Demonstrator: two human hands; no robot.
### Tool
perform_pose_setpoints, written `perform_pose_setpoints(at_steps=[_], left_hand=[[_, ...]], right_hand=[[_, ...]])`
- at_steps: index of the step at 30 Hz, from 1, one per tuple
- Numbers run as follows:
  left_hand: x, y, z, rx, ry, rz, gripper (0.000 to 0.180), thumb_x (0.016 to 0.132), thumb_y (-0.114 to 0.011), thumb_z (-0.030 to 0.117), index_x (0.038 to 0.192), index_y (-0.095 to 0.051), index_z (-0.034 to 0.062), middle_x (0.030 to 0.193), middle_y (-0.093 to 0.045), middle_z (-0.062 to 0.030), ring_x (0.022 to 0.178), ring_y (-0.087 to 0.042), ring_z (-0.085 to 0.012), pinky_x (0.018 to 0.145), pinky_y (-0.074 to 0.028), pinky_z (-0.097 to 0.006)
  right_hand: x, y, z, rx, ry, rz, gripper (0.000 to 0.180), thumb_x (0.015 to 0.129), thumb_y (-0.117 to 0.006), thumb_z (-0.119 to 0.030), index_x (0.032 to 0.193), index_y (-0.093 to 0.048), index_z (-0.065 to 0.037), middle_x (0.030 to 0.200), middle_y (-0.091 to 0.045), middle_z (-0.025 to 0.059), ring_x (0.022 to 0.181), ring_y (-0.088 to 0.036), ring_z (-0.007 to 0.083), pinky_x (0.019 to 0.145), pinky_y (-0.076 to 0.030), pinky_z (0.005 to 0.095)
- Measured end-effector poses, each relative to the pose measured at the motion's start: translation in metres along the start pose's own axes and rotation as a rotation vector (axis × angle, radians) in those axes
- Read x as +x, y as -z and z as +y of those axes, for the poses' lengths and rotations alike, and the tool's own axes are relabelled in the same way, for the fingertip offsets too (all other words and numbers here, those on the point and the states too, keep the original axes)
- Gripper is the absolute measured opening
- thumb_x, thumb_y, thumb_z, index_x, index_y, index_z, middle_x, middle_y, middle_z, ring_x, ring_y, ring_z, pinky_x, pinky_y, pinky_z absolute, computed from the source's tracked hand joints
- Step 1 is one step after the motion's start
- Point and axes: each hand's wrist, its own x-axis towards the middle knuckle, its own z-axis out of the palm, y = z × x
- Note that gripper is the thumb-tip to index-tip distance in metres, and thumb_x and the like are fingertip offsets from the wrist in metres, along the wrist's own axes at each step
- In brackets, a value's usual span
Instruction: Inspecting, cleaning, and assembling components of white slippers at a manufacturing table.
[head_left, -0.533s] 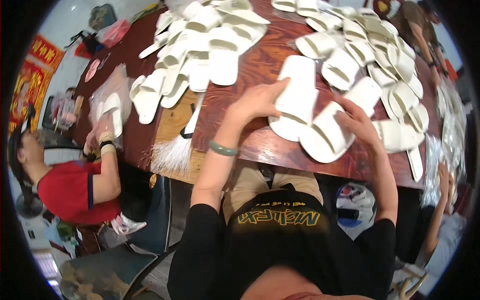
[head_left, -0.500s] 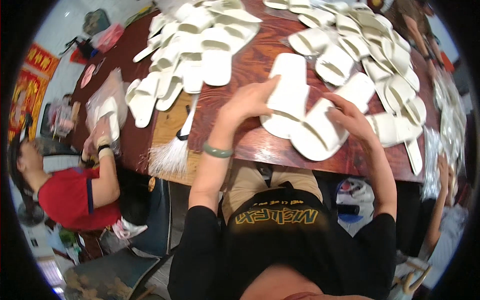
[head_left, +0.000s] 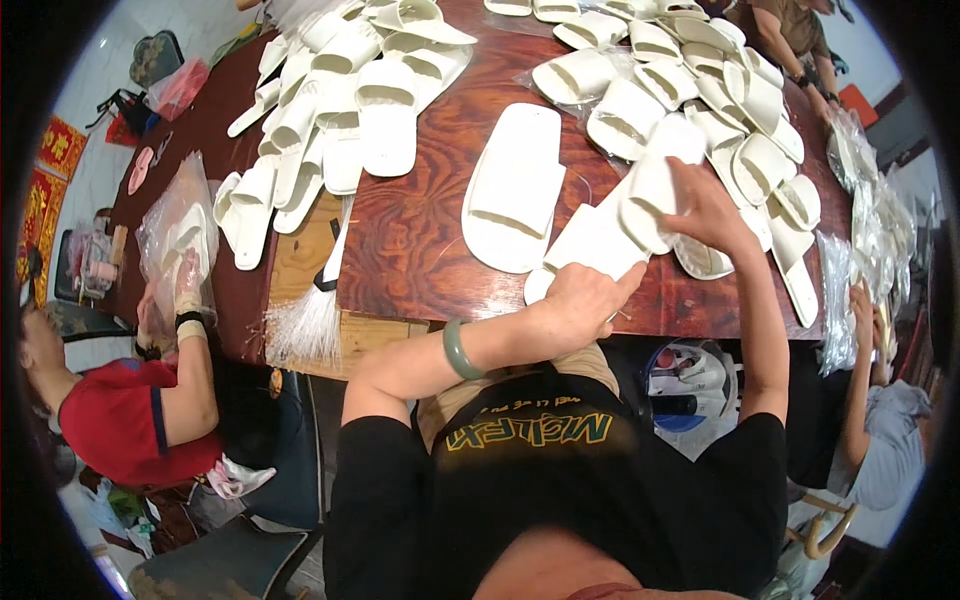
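Observation:
My right hand [head_left: 712, 205] is closed on a white slide slipper [head_left: 655, 190], thumb and fingers at its strap, tilted near the pile. My left hand [head_left: 585, 308], with a green bangle at the wrist, is at the table's near edge. Its index finger stretches forward and the other fingers curl; what they hold, if anything, is hidden. Beside it, a second white slipper [head_left: 585, 245] lies partly under the one in my right hand. Left of these, another white slipper [head_left: 515, 190] rests alone on the red-brown wooden table [head_left: 440, 240].
White slippers are heaped at the far left [head_left: 335, 90] and right [head_left: 700, 70]. A bundle of thin white strands [head_left: 305, 325] hangs at the left edge. A person in red [head_left: 135, 415] handles a bagged slipper on the left; others work at the right.
My left hand has let go of the lone slipper and come to the near edge. My right hand has moved to another slipper, now laid over the second. The view has shifted slightly.

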Motion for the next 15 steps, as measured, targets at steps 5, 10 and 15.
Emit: perform_pose_setpoints(at_steps=[5,10,15], left_hand=[[-0.015,0.019,-0.006,-0.026,0.253,-0.284,0.07,0.072,-0.068,0.029,0.132,-0.038,0.0095,0.078,-0.061,-0.0156,0.068,-0.062,-0.029,0.057,-0.049,-0.04],[-0.04,-0.003,-0.026,0.102,0.083,0.038,0.059,0.075,-0.063,0.026,0.128,-0.047,0.0087,0.066,-0.061,-0.0107,0.058,-0.062,-0.0257,0.049,-0.048,-0.038],[-0.07,0.005,-0.028,0.233,0.157,0.005,0.052,0.076,-0.06,0.023,0.125,-0.051,0.0081,0.067,-0.061,-0.0107,0.058,-0.062,-0.0257,0.048,-0.047,-0.037]], right_hand=[[0.01,0.01,0.003,-0.744,0.004,0.432,0.067,0.066,-0.075,-0.017,0.124,-0.046,-0.003,0.119,-0.048,0.0197,0.112,-0.046,0.033,0.093,-0.038,0.0395],[0.076,-0.032,-0.05,-0.221,0.563,0.084,0.061,0.07,-0.066,-0.001,0.126,-0.042,-0.003,0.126,-0.041,0.019,0.118,-0.038,0.0366,0.1,-0.034,0.0407],[0.118,-0.072,-0.056,0.218,0.738,-0.139,0.046,0.072,-0.07,-0.005,0.114,-0.052,-0.001,0.116,-0.049,0.009,0.109,-0.048,0.0208,0.09,-0.042,0.0324]])
